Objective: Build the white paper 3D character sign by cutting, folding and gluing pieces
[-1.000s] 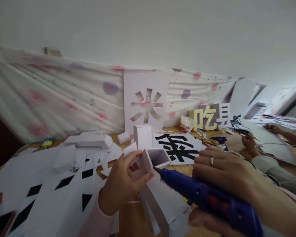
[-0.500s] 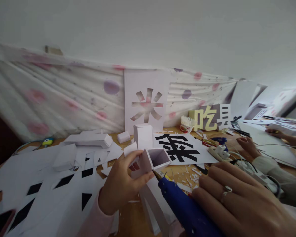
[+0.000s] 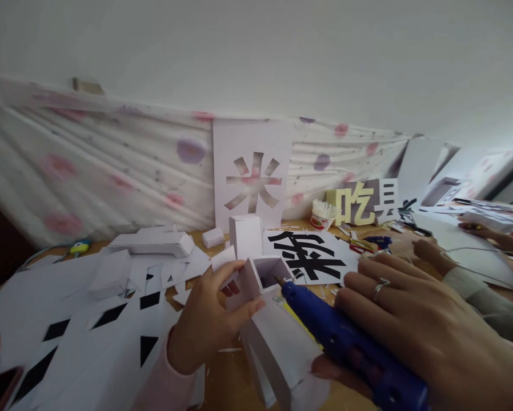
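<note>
A white paper box piece point(image 3: 250, 281) with an open square end is gripped between the thumb and fingers of my left hand point(image 3: 213, 319). My right hand point(image 3: 411, 319), a ring on one finger, is wrapped round a blue glue gun point(image 3: 337, 325). The gun's tip lies at the box's open end, over its right side. Below the gun is a larger folded white piece point(image 3: 277, 342). Behind the box stands another white block point(image 3: 245, 237). To its right lies a white sheet with black character strokes point(image 3: 308, 257).
A white board with a cut-out character point(image 3: 253, 134) leans at the back. Cut paper sheets point(image 3: 80, 342) cover the left. Yellow and white letters point(image 3: 357, 204) and a cup of scraps point(image 3: 323, 220) stand back right. Another person's hand point(image 3: 430, 251) is at the right, near cables.
The glue gun in my right hand has moved up, its tip going from the box's lower front corner to its open end. My left hand still holds the box.
</note>
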`<action>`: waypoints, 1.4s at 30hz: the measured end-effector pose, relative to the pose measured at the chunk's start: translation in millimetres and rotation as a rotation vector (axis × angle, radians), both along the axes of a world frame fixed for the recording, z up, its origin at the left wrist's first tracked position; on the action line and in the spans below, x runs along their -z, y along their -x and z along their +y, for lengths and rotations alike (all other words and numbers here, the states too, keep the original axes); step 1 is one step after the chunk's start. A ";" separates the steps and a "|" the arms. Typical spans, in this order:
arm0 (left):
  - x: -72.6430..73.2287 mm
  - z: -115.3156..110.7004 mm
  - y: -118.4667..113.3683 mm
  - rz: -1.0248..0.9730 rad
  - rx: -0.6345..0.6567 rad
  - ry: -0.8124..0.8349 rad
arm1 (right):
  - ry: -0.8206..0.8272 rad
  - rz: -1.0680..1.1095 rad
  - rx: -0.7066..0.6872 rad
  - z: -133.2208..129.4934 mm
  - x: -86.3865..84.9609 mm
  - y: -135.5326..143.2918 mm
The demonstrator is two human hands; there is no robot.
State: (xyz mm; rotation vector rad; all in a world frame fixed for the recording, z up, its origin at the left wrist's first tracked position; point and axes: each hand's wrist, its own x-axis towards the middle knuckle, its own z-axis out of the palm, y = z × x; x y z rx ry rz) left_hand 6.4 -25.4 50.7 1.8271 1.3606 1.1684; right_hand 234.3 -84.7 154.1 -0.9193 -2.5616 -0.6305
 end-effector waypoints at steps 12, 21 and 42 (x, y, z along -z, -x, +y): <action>4.3 3.5 1.0 0.002 0.003 -0.037 | 0.266 0.082 -0.014 -9.5 -2.7 -2.7; 8.4 5.6 2.1 0.000 0.001 -0.035 | 0.165 0.235 0.224 5.2 -17.9 -9.5; 13.6 6.1 13.2 0.047 -0.025 0.007 | 1.110 0.758 0.522 114.0 204.9 -134.6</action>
